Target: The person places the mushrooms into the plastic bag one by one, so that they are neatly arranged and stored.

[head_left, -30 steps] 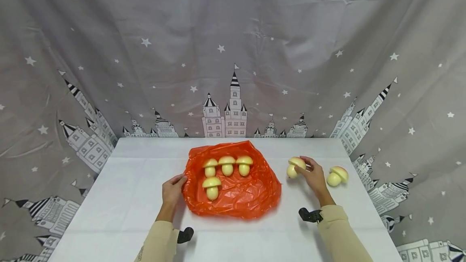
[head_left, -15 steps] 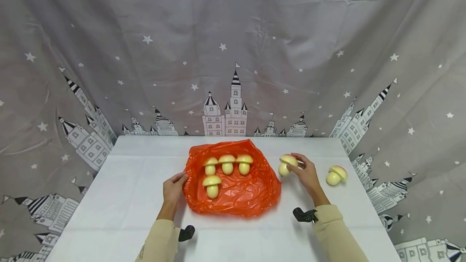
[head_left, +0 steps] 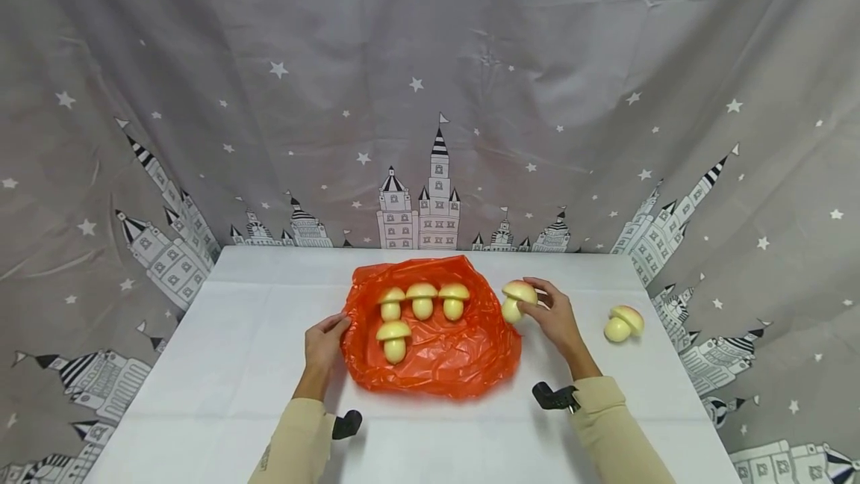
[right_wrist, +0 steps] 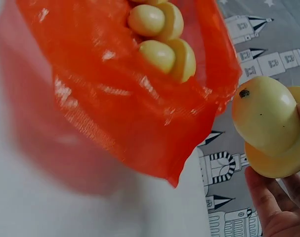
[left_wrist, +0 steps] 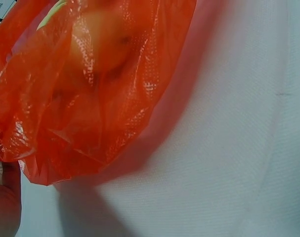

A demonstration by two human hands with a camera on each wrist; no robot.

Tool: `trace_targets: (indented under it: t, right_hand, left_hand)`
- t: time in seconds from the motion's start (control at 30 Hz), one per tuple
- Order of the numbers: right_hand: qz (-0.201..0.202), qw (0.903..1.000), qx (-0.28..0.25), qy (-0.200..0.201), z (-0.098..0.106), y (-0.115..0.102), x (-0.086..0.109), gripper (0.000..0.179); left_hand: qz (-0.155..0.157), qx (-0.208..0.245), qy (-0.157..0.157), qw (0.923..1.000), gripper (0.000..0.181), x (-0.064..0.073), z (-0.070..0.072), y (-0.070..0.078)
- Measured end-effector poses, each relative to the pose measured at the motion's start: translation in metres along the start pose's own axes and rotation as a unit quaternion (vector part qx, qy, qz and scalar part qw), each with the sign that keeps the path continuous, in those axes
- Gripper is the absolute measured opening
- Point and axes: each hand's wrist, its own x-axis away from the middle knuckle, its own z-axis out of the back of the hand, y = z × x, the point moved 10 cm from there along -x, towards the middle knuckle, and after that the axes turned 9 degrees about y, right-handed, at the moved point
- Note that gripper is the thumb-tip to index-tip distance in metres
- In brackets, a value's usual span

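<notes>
A red plastic bag point(head_left: 446, 361) lies spread with its mouth up on the white table. Several pale yellow toy mushrooms sit in it: a row of three with a middle one point(head_left: 422, 303) at the back, and another mushroom point(head_left: 394, 343) in front at the left. My left hand point(head_left: 322, 346) pinches the bag's left rim; in the left wrist view the red plastic point(left_wrist: 95, 123) hides most of its fingers. By the bag's right edge, my right hand point(head_left: 556, 321) holds a toy mushroom point(right_wrist: 266, 113) by its cap, stem pointing down-left in the head view.
One more toy mushroom point(head_left: 623, 324) lies tilted on the table point(head_left: 430, 439), to the right of my right hand. Behind the table hangs a grey curtain point(head_left: 322, 95) printed with castles and stars. Each wrist carries a black camera mount point(head_left: 554, 396).
My right hand has carried its mushroom leftward, from out on the right of the table to the bag's right edge. The left hand keeps its grip on the rim.
</notes>
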Motion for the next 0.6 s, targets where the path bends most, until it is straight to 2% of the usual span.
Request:
trace_targets:
  t: [0.23,0.47,0.6]
  right_hand:
    - [0.017,0.9998,0.009,0.010,-0.004,-0.002,-0.004,0.050]
    - [0.035,0.9992,0.015,-0.014,-0.022,-0.011,-0.003,0.051]
    - [0.032,0.9990,0.016,-0.029,-0.033,-0.012,-0.003,0.050]
  left_hand:
    - [-0.003,0.002,0.001,1.0000,0.038,-0.001,-0.001,0.004]
    - [-0.003,-0.005,0.000,1.0000,0.038,0.000,0.000,0.004]
    - [-0.004,-0.006,-0.005,1.0000,0.039,0.000,-0.001,0.003]
